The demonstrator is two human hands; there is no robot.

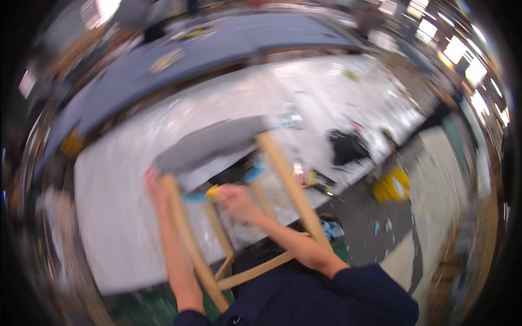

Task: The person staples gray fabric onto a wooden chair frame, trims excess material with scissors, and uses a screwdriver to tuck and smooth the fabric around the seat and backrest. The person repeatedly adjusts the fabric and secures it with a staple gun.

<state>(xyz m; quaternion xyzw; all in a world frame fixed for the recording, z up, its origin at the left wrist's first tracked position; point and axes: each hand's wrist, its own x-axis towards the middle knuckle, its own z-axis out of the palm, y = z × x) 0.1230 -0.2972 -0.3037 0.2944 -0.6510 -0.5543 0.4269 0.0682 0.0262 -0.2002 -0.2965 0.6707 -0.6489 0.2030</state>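
Observation:
A wooden chair frame (pixel 190 239) with pale legs and rails leans toward me, its grey padded part (pixel 212 142) lying on the white-covered table. My left hand (pixel 155 183) is closed on the chair at the corner where a leg meets the grey padding; blur softens its fingers. Inside the frame, between the legs, my right hand (pixel 238 204) is closed around a small yellow object (pixel 212 192), mostly hidden by the fist, so its kind is unclear. Blue material (pixel 194 198) shows beside it under the padding.
White sheeting covers the table (pixel 119 228). On its right side lie a black cloth or bag (pixel 348 146) and a yellow-and-black tool (pixel 321 182). A yellow bucket (pixel 391 185) stands on the floor. Beyond is a long blue-topped table (pixel 217 51); another person (pixel 443 111) is at far right.

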